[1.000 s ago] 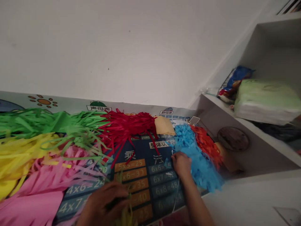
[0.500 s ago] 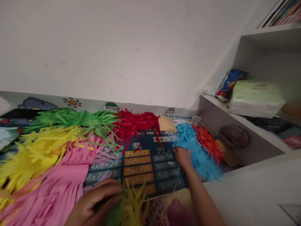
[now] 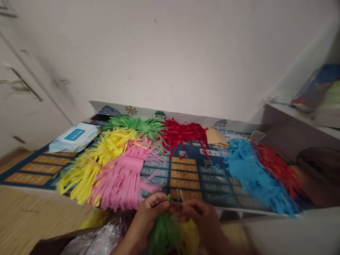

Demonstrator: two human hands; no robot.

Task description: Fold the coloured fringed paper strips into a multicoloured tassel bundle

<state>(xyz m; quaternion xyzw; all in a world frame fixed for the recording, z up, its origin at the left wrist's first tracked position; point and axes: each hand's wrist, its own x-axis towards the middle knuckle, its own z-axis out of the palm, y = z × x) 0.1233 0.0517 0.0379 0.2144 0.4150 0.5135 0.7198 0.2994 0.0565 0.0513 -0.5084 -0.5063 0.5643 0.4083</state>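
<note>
At the bottom centre, my left hand (image 3: 148, 216) pinches the top of a green paper tassel (image 3: 164, 232), whose strips hang below the fingers. Close beside it, my right hand (image 3: 200, 217) has its fingertips pressed together on a thin white string (image 3: 181, 196). A yellow paper tassel (image 3: 190, 235) hangs under the two hands, partly hidden and blurred. Beyond them on the table lie fringed paper strips in pink (image 3: 127, 173), yellow (image 3: 106, 148), green (image 3: 132, 123), red (image 3: 183, 132) and blue (image 3: 252, 170).
A printed multiplication mat (image 3: 183, 173) covers the table. A wet-wipes pack (image 3: 75, 137) lies at the left, a tan paper piece (image 3: 217, 137) near the back, and orange-red fringe (image 3: 278, 164) by the right-hand shelf. Clear plastic wrapping (image 3: 103, 237) sits in a box below.
My right hand has come from beside the blue fringe to my left hand, bringing the white string. My left hand still holds the green tassel. The view has turned left.
</note>
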